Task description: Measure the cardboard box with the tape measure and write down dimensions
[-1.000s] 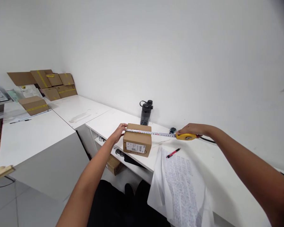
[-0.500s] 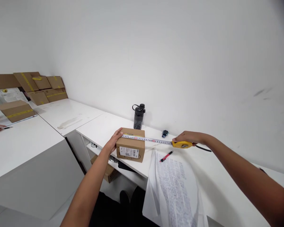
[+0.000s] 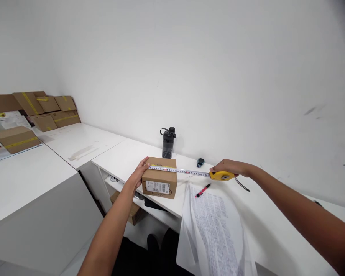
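A small brown cardboard box (image 3: 160,177) with a white label on its front stands near the table's front edge. My left hand (image 3: 139,171) grips its left side, the thumb over the end of the tape blade at the top left edge. The printed metal blade (image 3: 186,172) runs straight across the box top and out past its right side. My right hand (image 3: 229,166) is closed around the yellow tape measure case (image 3: 222,175), held above the table right of the box. A dark wrist strap (image 3: 243,184) dangles from the case.
Behind the box stands a dark water bottle (image 3: 168,142). A watch (image 3: 200,162) lies by the wall. A red pen (image 3: 202,190) rests on printed sheets (image 3: 215,226) hanging over the front edge. Taped cardboard boxes (image 3: 63,118) are stacked far left; another box (image 3: 135,213) sits below.
Both hands, the box and the stretched blade keep nearly the same arrangement. The case's strap has swung downward. Another person's hand with a pen at far left has left the view, which shifted slightly.
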A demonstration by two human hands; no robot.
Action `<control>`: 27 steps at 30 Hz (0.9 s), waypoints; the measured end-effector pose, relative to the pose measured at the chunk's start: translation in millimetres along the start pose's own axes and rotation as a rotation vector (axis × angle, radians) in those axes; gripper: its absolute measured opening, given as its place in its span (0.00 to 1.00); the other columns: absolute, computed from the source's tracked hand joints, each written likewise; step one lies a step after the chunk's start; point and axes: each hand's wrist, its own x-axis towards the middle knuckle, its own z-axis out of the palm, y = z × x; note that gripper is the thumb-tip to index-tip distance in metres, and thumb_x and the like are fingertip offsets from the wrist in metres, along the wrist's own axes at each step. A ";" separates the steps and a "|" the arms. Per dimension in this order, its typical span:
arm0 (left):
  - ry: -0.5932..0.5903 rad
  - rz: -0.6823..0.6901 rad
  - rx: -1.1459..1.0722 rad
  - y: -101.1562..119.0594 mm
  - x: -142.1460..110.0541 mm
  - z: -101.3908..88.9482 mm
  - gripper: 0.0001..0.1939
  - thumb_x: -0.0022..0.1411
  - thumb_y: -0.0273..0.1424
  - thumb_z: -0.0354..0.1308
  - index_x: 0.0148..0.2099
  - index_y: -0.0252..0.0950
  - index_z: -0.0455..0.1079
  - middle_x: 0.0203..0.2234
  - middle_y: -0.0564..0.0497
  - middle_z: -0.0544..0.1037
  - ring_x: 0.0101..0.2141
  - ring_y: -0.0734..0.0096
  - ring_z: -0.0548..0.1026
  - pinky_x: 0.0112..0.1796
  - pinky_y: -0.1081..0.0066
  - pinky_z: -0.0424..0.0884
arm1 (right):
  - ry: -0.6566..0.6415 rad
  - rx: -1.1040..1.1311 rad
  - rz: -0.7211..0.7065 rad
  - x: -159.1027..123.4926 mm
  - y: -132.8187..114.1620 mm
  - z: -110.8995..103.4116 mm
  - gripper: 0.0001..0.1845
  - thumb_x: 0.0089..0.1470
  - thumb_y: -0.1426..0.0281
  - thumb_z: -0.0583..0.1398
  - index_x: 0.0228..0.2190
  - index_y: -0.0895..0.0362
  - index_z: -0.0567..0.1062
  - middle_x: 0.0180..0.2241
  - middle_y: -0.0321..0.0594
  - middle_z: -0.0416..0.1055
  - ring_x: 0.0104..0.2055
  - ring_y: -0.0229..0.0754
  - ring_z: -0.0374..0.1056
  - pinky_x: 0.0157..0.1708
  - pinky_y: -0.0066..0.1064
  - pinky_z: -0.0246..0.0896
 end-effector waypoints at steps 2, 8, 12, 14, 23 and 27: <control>0.001 0.002 0.009 -0.6 0.0 -0.1 0.37 0.55 0.34 0.63 0.65 0.44 0.54 0.51 0.44 0.72 0.32 0.70 0.76 0.33 0.72 0.73 | 0.008 0.002 0.000 -0.1 0.1 1.1 0.27 0.42 0.43 0.59 0.22 0.56 0.73 0.22 0.37 0.65 0.23 0.37 0.57 0.21 0.28 0.47; -0.017 0.023 0.031 -3.1 0.5 -1.5 0.36 0.56 0.36 0.62 0.65 0.43 0.54 0.47 0.45 0.74 0.32 0.70 0.76 0.34 0.71 0.73 | -0.013 0.053 -0.030 11.5 -24.9 16.1 0.25 0.43 0.46 0.60 0.23 0.57 0.73 0.23 0.39 0.66 0.23 0.36 0.57 0.20 0.28 0.47; -0.019 0.025 0.031 -4.3 1.1 -1.9 0.36 0.56 0.37 0.62 0.64 0.43 0.55 0.49 0.44 0.73 0.34 0.69 0.76 0.36 0.70 0.74 | 0.005 0.032 -0.044 27.7 -59.8 31.6 0.24 0.43 0.48 0.60 0.22 0.58 0.74 0.23 0.40 0.67 0.23 0.36 0.57 0.19 0.28 0.46; -0.020 0.033 0.033 -4.9 1.7 -2.5 0.35 0.55 0.37 0.63 0.64 0.44 0.56 0.51 0.44 0.71 0.34 0.69 0.76 0.37 0.70 0.74 | 0.019 0.023 -0.054 35.7 -74.8 37.9 0.24 0.43 0.49 0.60 0.22 0.59 0.75 0.24 0.40 0.68 0.23 0.36 0.57 0.19 0.28 0.46; -0.025 0.066 0.075 -8.7 4.8 -7.7 0.34 0.56 0.40 0.62 0.63 0.44 0.58 0.56 0.44 0.68 0.41 0.65 0.75 0.40 0.68 0.73 | 0.027 0.033 -0.078 54.4 -100.1 53.4 0.22 0.43 0.49 0.60 0.23 0.57 0.75 0.26 0.39 0.70 0.24 0.36 0.59 0.20 0.27 0.48; -0.009 0.084 0.137 -9.5 11.5 -12.1 0.33 0.55 0.41 0.63 0.61 0.41 0.61 0.61 0.44 0.62 0.48 0.61 0.73 0.43 0.70 0.71 | 0.046 -0.058 -0.071 57.6 -107.4 57.2 0.23 0.44 0.49 0.60 0.21 0.57 0.74 0.24 0.40 0.69 0.22 0.36 0.58 0.18 0.28 0.47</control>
